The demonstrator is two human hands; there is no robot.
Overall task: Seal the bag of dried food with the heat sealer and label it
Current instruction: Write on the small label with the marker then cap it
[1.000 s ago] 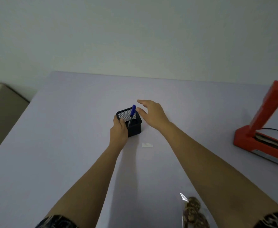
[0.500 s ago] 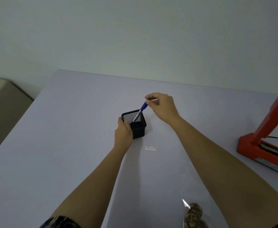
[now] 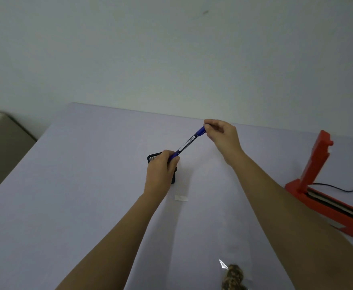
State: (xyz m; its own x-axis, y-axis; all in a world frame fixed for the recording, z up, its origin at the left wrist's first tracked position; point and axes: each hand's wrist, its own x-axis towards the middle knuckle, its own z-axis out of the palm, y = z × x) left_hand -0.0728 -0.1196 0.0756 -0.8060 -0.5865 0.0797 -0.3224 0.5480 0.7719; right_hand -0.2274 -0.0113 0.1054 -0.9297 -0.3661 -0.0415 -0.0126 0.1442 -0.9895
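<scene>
Left grip (image 3: 161,166) and right grip (image 3: 221,132) each clasp an end of the blue pen (image 3: 187,143); the bag (image 3: 233,277) lies at the worktop's (image 3: 77,195) near edge, the label (image 3: 180,198) loose farther back. Labelling is apparently not yet done.

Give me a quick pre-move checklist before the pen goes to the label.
1. Hold on pen: ok. The left hand grips the lower end, the right hand pinches the blue upper end.
2. Pen out of mesh holder: ok.
3. Cap off: cannot tell, fingers cover both ends.
4. Access to label: ok, it lies flat on the table, untouched, just on the near side of the holder.
5. Seal on bag: cannot tell, only its top shows at the frame's bottom edge.
6. Arm of heat sealer: ok, raised.
</scene>
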